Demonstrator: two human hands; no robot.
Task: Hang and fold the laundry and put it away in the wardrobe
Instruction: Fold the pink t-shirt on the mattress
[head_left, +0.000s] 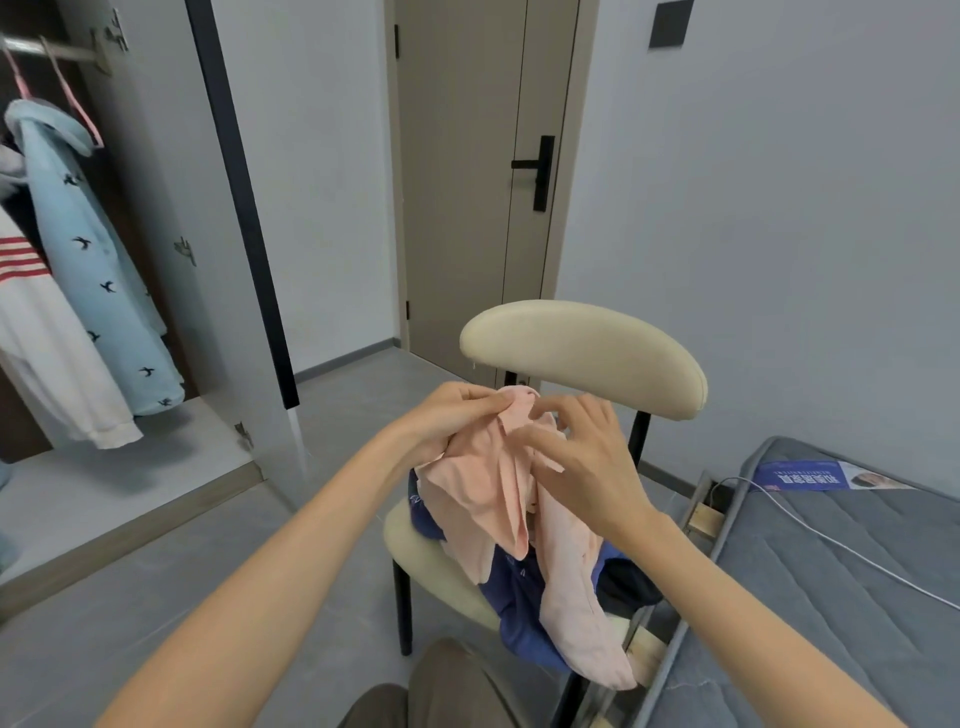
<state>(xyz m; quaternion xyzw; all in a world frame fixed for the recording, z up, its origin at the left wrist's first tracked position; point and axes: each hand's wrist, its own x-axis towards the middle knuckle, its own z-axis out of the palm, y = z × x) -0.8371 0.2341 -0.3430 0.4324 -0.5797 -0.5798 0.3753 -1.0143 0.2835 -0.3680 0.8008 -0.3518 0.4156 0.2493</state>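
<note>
- Wardrobe (130, 467) stood open on the left. Its rail carried a light-blue bird-print shirt (98, 270) on a pink hanger (78, 104), with a white top with red stripes (47, 332) beside it.
- Grey mattress (831, 623) lay along the right edge, with a white cable (841, 545) trailing across it.
- Closed door (457, 182) with a black handle (540, 171) stood straight ahead, behind the chair.
- Cream chair (587, 353) stood between the wardrobe and the mattress, with clothes heaped on its seat.
- Pink garment (498, 499) was held up above the seat in front of the backrest. Its lower folds hung down onto the heap.
- Dark blue garment (519, 597) lay on the seat beneath the pink one.
- Left grip (447, 415) was closed on the pink garment's top edge, thumb and fingers pinching the cloth.
- Right grip (582, 457) pinched the same garment just beside the left, fingers curled into the fabric.
</note>
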